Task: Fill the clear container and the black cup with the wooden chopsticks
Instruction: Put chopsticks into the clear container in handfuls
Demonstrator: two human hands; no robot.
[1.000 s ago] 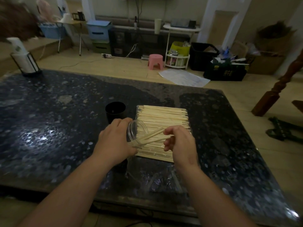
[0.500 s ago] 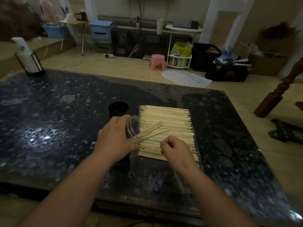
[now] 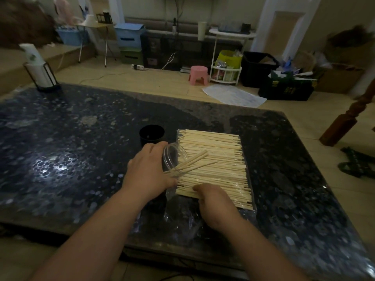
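Fingers [image 3: 199, 188] of the right hand [image 3: 215, 202] have dropped onto the chopstick pile [image 3: 215, 142].

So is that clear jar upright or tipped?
Tipped. The left hand holds the clear container sideways, its mouth facing right, with chopsticks sticking out.

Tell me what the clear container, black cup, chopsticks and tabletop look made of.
Clear container: likely transparent plastic, glossy; chopsticks inside show through its wall.
Black cup: opaque, matte black, probably plastic; too dark to be sure.
Chopsticks: pale unfinished wood or bamboo, uniform light sticks.
Tabletop: dark speckled polished stone or a look-alike; it mirrors a bright light patch.
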